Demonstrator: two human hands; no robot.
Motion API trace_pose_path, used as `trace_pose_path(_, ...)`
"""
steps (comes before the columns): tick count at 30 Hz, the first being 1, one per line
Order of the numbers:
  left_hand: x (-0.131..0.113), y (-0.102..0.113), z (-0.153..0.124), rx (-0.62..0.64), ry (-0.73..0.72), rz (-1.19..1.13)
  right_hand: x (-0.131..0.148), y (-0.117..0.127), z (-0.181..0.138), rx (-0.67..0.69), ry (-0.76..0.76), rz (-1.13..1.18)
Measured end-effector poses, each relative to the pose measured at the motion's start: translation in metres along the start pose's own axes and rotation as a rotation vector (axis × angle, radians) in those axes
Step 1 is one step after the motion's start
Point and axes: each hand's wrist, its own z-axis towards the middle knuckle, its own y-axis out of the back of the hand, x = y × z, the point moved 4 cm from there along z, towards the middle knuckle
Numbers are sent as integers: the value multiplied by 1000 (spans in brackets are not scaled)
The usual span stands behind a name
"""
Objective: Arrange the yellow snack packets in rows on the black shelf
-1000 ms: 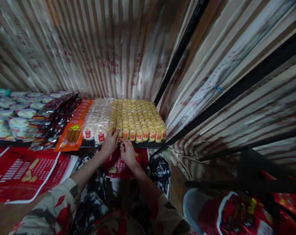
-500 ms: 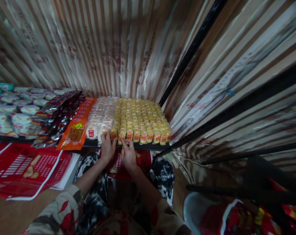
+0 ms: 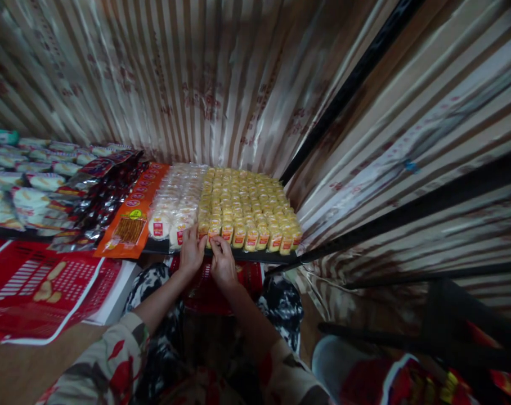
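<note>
Rows of small yellow snack packets (image 3: 249, 205) fill the right end of a dark shelf (image 3: 255, 256). Beside them lie rows of white round packets (image 3: 175, 202). My left hand (image 3: 192, 250) rests at the shelf's front edge, fingers on the front white and yellow packets. My right hand (image 3: 222, 261) is next to it, fingertips pinched on a yellow packet in the front row. Both hands nearly touch each other.
Orange packs (image 3: 131, 222), dark red packs (image 3: 99, 191) and pale packs (image 3: 23, 191) lie further left on the shelf. Red-printed boxes (image 3: 36, 287) stand at lower left. A red basket (image 3: 213, 287) sits under my hands. Striped foil lines the walls; a black frame bar (image 3: 407, 219) runs at right.
My hands stay at the shelf's front edge; the left hand has shifted slightly right, closer to the right hand. The view has drifted a little.
</note>
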Motion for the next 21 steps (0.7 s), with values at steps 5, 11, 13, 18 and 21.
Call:
trace_pose_path(5,1,-1,0,24,-23,20,-4,0,4,38,-19,39)
trace_pose_path(11,0,-2,-4,17,-34,23,-1,4,1,61,-37,68)
trace_pose_path(13,-1,1,-7,4,-37,6,2,7,-5,52,-20,70)
trace_pose_path(18,0,9,-24,-46,-65,44,0,9,-36,-2,-64,163)
trace_pose_path(21,3,8,-45,-19,-87,61,-19,0,-61,38,-215,188)
